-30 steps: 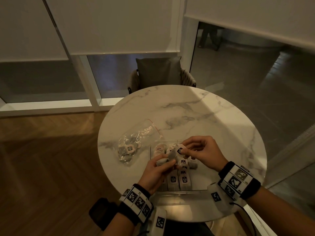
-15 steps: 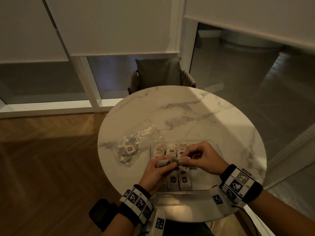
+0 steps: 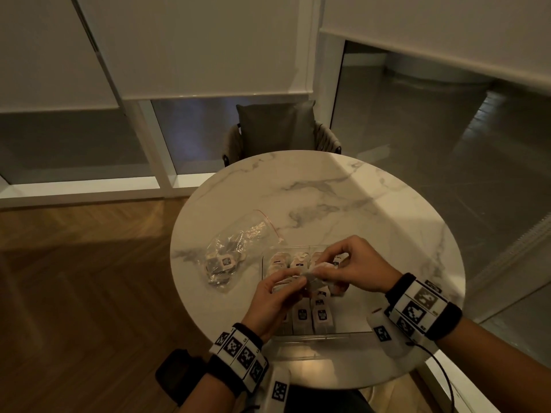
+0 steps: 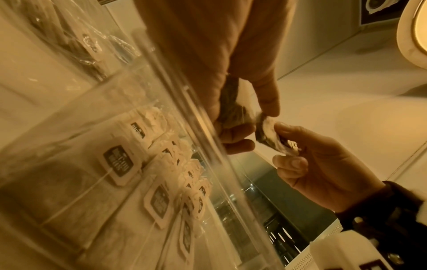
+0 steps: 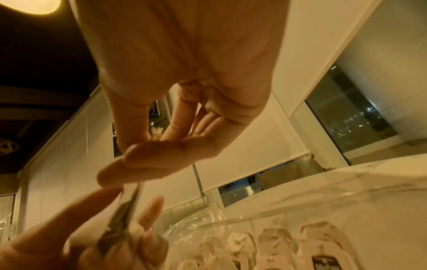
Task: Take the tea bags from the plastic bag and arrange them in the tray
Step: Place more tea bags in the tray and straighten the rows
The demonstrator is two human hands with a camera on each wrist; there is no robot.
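Note:
Over the clear tray (image 3: 328, 335), my left hand (image 3: 298, 283) pinches a dark tea bag (image 3: 313, 280) between thumb and fingers. My right hand (image 3: 328, 268) pinches a pale crumpled piece with a label that touches that bag; whether it is a second bag, I cannot tell. The left wrist view shows the left hand (image 4: 251, 120) on the tea bag (image 4: 231, 106) and the right hand (image 4: 284, 144) beside it. Rows of labelled tea bags (image 3: 310, 315) lie in the tray. The plastic bag (image 3: 229, 254), with tea bags inside, lies left of the tray.
The tray and bag sit on a round marble table (image 3: 343, 198), near its front edge. A grey chair (image 3: 280, 129) stands at the far side. Wood floor lies to the left and glass panels to the right.
My right hand has come down and left with its labelled piece until it meets the tea bag in my left hand. The left hand has stayed nearly still.

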